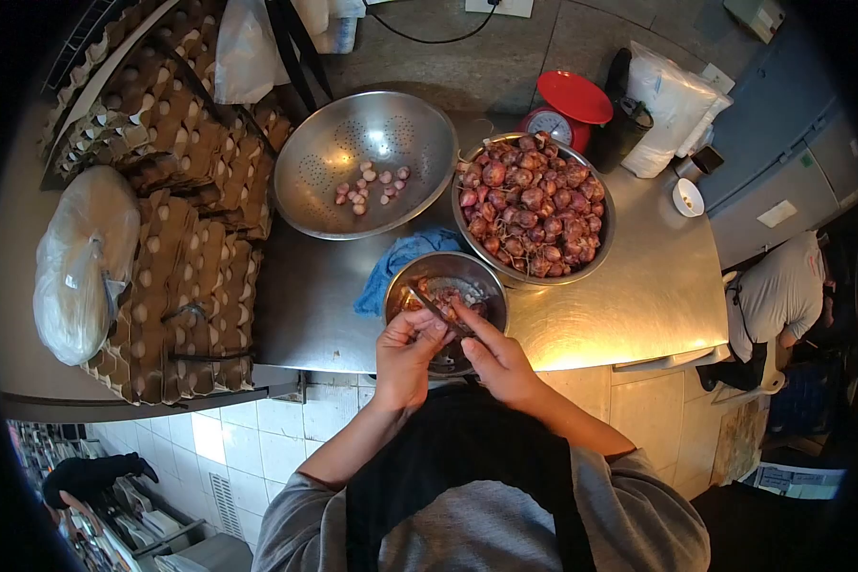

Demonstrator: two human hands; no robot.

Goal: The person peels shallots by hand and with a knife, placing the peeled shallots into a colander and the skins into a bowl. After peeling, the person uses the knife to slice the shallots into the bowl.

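Both hands meet over a small metal bowl [501, 303] at the table's front edge. In my right hand [501, 367] is a small knife [431, 304], its blade slanting up and to the left across the bowl. My left hand [408, 355] is closed in a pinch right beside the blade; the small thing at its fingertips is mostly hidden. Reddish skins and pale bits lie inside the bowl. Behind it, a large metal bowl [604, 250] is heaped with unpeeled shallots [529, 205]. A colander [305, 133] at the back left holds several peeled shallots [360, 195].
A blue cloth [400, 262] lies against the small bowl. Stacked egg trays [186, 296] and a clear plastic bag [84, 267] crowd the left. A red scale [574, 100] and small white bowl [688, 197] stand behind and right. Another person [777, 296] bends at far right.
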